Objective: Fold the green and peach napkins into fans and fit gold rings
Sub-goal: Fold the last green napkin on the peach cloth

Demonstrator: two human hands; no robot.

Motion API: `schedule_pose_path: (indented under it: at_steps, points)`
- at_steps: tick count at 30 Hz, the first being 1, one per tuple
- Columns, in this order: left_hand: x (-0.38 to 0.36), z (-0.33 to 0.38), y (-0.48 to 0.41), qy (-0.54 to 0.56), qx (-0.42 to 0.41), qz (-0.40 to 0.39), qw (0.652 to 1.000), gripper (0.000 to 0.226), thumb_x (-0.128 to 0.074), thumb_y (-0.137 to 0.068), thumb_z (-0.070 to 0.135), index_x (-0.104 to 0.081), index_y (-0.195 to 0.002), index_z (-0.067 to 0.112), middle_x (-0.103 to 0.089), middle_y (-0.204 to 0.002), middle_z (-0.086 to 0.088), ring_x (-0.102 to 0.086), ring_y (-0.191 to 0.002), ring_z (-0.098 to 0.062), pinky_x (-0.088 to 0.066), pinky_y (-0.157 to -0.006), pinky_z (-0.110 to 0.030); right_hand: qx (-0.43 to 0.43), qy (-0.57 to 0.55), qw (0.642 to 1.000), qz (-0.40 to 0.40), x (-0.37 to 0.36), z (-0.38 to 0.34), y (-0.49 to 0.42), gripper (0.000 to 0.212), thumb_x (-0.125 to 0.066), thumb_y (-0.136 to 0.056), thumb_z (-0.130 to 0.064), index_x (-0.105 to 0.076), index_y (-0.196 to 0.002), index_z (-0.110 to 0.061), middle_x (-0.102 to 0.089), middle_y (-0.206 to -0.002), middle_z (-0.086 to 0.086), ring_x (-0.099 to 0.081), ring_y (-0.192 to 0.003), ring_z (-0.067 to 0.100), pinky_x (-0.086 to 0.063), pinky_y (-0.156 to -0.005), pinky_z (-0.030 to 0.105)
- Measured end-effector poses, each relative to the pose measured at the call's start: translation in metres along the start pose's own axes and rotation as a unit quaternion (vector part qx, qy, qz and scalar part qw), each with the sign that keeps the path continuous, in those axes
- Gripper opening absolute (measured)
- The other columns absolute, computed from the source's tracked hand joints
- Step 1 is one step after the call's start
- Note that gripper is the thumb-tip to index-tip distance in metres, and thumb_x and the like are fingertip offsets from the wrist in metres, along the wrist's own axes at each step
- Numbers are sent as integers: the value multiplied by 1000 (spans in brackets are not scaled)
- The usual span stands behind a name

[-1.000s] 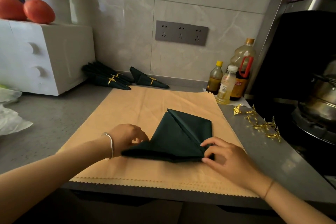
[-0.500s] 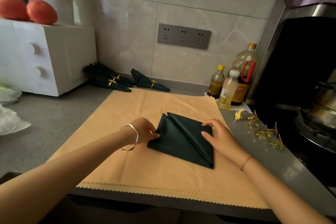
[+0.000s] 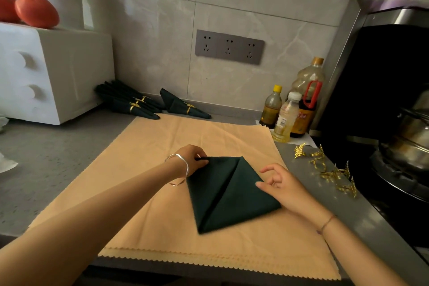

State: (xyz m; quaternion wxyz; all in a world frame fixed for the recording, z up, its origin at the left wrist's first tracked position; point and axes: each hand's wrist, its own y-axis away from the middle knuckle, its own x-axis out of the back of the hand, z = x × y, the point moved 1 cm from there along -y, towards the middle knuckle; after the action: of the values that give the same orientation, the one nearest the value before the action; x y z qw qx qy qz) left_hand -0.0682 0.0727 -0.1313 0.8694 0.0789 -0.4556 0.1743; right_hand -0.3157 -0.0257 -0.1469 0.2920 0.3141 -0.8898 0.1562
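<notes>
1. The left hand has its fingers curled and pinches the far left corner of the green napkin.
2. The right hand is loosely curled and grips nothing; its thumb lies on the napkin's right side.
3. The green napkin lies folded on the peach napkins, which are spread on the bench.
4. Gold rings lie on the bench to the right.

The left forearm runs bare from the lower left up to the green napkin. The left hand sits at the napkin's upper-left corner, fingers curled and pinching that corner. The right forearm enters from the lower right. The right hand is at the napkin's right edge, fingers loosely curled and spread, gripping nothing. Whether its fingertips touch the napkin cannot be confirmed.
</notes>
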Motion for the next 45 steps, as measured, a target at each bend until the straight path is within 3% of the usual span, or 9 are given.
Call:
schedule_pose_path:
  at_steps: [6,10,15,28,32,34,37,41,45]
  points:
    - [-10,11,2,-43,-2,26,999,36,-54,-94,30,-52,-128,16,-55,-129,-6,-52,-115,-23,-45,-96,-32,-9,36,998,41,-5,-1,-1,27,-67,-84,-30,-47,-102,-29,-66,-71,2,-61,-66,11,-48,-67,31]
    - [-19,19,47,-87,-32,52,994,73,-44,-95,48,-10,-151,18,-17,-157,-3,-16,-144,-23,-17,-116,-34,-17,60,996,71,-13,-8,-19,25,-63,-87,-35,-46,-104,-27,-63,-75,3,-62,-75,17,-47,-66,31]
    - [-41,26,96,-124,-29,-14,992,76,-27,-96,57,10,-151,19,19,-157,1,19,-144,-17,9,-115,-29,-35,40,994,96,-26,-13,-30,20,-61,-89,-26,-47,-102,-23,-55,-73,0,-56,-72,17,-44,-66,30]
    - [-64,39,92,-194,-1,-17,981,60,-15,-103,38,11,-150,13,17,-158,-5,18,-145,-21,11,-116,-34,-28,96,980,171,-37,-11,-21,13,-55,-91,-17,-45,-95,-25,-50,-66,-7,-54,-75,20,-46,-83,39]
    - [-65,38,94,-217,-4,-5,976,56,-13,-103,35,8,-151,13,13,-158,-6,14,-145,-22,10,-118,-35,27,193,969,154,-33,-12,-21,16,-51,-94,-22,-52,-109,-21,-56,-101,-4,-53,-98,17,-40,-95,35]
    - [-66,38,93,-219,-1,-3,976,56,-13,-103,34,8,-151,12,12,-159,-6,14,-146,-22,10,-118,-35,111,241,955,131,-31,-19,-18,27,-45,-97,-22,-55,-122,-22,-51,-125,-5,-46,-116,13,-32,-103,29]
    - [-66,38,92,-221,-2,0,975,56,-13,-104,33,8,-151,12,13,-159,-6,14,-146,-21,10,-117,-34,190,244,951,-12,-38,-34,-4,37,-33,-102,-21,-47,-136,-25,-38,-144,-14,-27,-136,2,-10,-112,18]
    - [-66,37,93,-222,-8,9,975,55,-11,-104,34,8,-151,14,13,-158,-5,15,-145,-20,12,-116,-33,157,291,926,-181,-44,-30,6,46,-20,-104,-34,-15,-149,-31,-9,-153,-22,2,-140,-7,7,-115,21]
    - [-68,35,93,-208,-26,21,978,52,-11,-103,35,9,-151,24,12,-159,-1,14,-145,-19,12,-115,-31,120,355,905,-201,-43,-19,-5,53,-12,-102,-42,5,-150,-29,12,-156,-17,14,-139,-6,11,-116,26]
